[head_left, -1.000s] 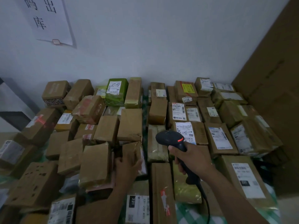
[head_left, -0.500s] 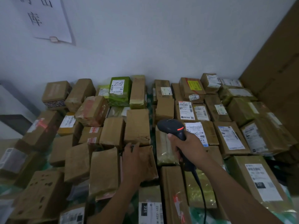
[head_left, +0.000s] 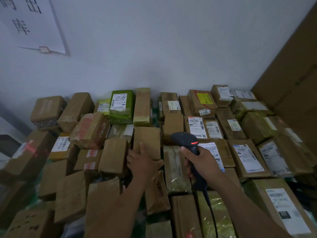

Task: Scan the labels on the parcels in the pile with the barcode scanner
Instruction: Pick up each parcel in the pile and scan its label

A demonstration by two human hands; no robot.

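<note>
A pile of brown cardboard parcels (head_left: 173, 126) covers the surface up to the wall; those on the right lie with white labels up, those on the left mostly show plain sides. My right hand (head_left: 204, 160) grips the black barcode scanner (head_left: 187, 141), its head with an orange mark pointing away over the middle of the pile. My left hand (head_left: 143, 162) rests on the near end of a plain brown box (head_left: 147, 138) in the centre, fingers spread on it. A labelled parcel (head_left: 212, 150) lies right behind the scanner hand.
A green parcel (head_left: 121, 105) with a white label stands at the back by the white wall. A large cardboard sheet (head_left: 295, 79) leans on the right. A paper notice (head_left: 30, 23) hangs on the wall at upper left. The scanner's cable (head_left: 211, 213) runs toward me.
My left hand has left the small tilted parcel nearer to me and reached forward onto the plain box behind it. The scanner hand has moved slightly forward; my view has shifted closer.
</note>
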